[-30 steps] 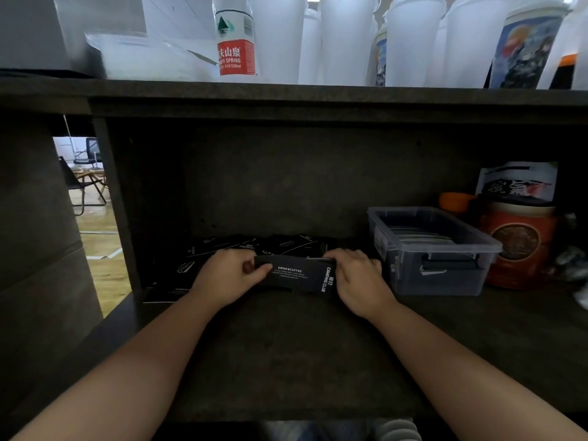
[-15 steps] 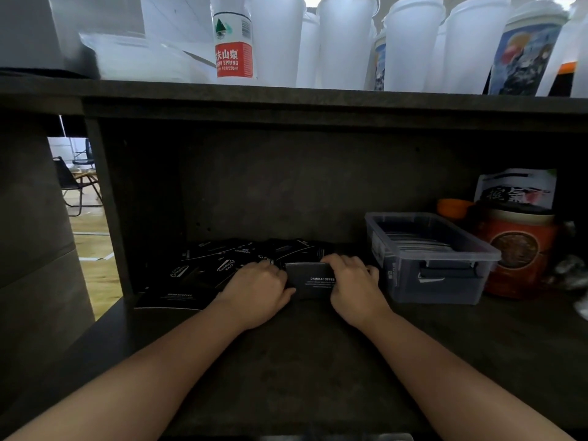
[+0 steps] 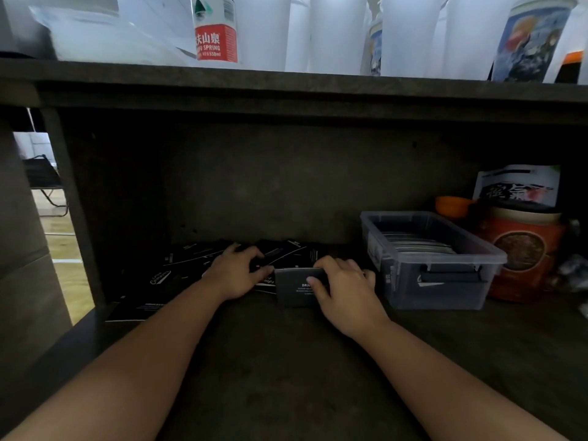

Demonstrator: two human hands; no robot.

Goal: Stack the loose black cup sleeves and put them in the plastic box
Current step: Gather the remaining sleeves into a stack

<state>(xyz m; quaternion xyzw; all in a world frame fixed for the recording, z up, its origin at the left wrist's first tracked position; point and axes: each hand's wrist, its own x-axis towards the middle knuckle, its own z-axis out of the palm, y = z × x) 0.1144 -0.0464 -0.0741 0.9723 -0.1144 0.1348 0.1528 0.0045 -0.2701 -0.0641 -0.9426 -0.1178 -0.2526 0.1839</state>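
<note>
A small stack of flat black card cup sleeves (image 3: pixel 294 286) is pinched upright on the dark shelf by the right hand (image 3: pixel 342 289). Left of that grip, loose black sleeves (image 3: pixel 191 265) are pressed by the left hand (image 3: pixel 237 273), fingers curled. Gathering step, judged; next, another sleeve added, then the clear plastic box (image 3: pixel 439 281) just right.

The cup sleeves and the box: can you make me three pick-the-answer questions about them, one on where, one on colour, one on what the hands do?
1. Where is the plastic box?
A. right of the right hand
B. on the upper shelf
C. on the floor

2. What colour is the water bottle label?
A. blue
B. red
C. yellow

3. What is the right hand doing?
A. hanging free
B. holding a stack of sleeves
C. lifting the box

Answers: 1 A, it stands just beyond that hand; 2 B, red with white writing; 3 B, its fingers curl over the stack, while the left hand lies on the loose sleeves.
</note>
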